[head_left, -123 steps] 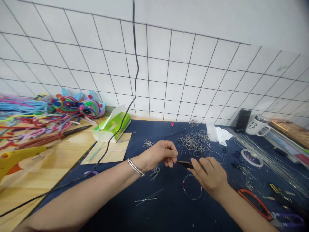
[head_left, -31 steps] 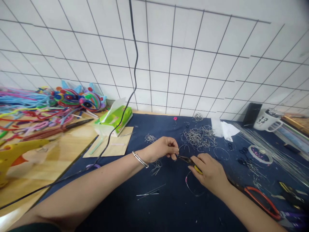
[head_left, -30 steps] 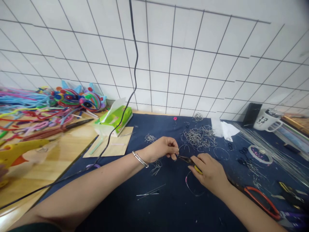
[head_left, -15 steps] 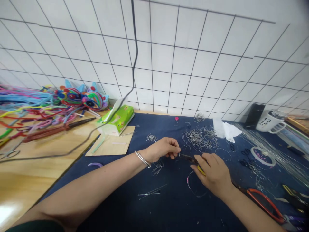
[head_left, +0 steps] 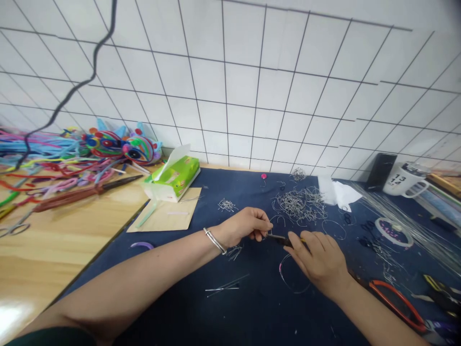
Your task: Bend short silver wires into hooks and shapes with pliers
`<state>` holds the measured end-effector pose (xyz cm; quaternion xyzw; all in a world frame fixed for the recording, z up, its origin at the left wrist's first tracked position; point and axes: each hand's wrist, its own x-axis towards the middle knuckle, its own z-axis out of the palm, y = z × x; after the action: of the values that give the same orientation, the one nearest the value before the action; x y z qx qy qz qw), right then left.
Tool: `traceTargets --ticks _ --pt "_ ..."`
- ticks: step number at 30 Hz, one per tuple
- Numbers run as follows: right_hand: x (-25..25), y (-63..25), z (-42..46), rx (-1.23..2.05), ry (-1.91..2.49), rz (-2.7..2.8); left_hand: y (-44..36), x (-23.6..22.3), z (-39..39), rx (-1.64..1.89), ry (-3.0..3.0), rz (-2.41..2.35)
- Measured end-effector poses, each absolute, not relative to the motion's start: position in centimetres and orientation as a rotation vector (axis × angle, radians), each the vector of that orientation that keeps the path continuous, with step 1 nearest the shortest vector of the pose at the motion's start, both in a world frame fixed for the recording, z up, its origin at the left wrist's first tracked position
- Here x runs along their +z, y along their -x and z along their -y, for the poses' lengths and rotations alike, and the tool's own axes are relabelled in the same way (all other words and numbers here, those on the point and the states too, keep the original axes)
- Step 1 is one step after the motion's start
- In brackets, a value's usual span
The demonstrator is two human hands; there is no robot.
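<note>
My left hand [head_left: 248, 225], with a silver bangle on the wrist, is closed in a pinch on what looks like a short piece of wire, mostly hidden by the fingers. Wrapped around yellow-handled pliers [head_left: 278, 237] is my right hand [head_left: 319, 257]. The pliers' jaws point left and meet the left fingertips. Behind the hands lies a heap of bent wire pieces [head_left: 300, 204]. A wire loop with pink beads [head_left: 280, 269] rests below the pliers, and a few straight wires [head_left: 223, 288] lie nearer me.
Red-handled pliers [head_left: 396, 305] lie right of my right forearm. A round bead dish [head_left: 394, 233], long straight wires [head_left: 406, 226] and a white mug [head_left: 403, 181] are at right. A green tissue pack [head_left: 175, 180], scissors [head_left: 16, 230] and colourful pipe cleaners [head_left: 46, 149] sit at left.
The dark cable has swung left across the wall. My hands have shifted slightly to the right, and the pliers' jaws have turned a little against the left fingertips.
</note>
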<state>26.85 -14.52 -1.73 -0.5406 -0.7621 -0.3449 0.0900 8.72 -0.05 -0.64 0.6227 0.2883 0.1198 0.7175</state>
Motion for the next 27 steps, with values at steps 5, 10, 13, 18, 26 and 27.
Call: traceTargets --ticks 5,10,13,18,26,27 --pt "-1.9 -26.94 14.53 -1.036 1.591 2.262 -8.73 -0.48 0.14 0.256 -1.359 -0.651" --pt "-1.85 -26.97 14.52 -1.018 1.591 2.275 -8.74 -0.77 0.05 0.248 -1.348 -0.64" --pt "-1.76 -26.98 14.58 -0.984 1.596 2.286 -8.8 -1.05 -0.06 0.244 -1.348 -0.635" --pt "-1.76 -26.96 14.62 -0.98 1.607 2.291 -8.84 -1.15 -0.03 0.246 -1.368 -0.633" --pt "-1.44 -26.41 14.89 -0.933 1.646 2.319 -8.93 -0.85 0.27 0.319 -1.468 -0.615" --pt "-1.37 -26.3 14.91 -0.922 1.649 2.315 -8.94 -0.79 0.33 0.332 -1.484 -0.613"
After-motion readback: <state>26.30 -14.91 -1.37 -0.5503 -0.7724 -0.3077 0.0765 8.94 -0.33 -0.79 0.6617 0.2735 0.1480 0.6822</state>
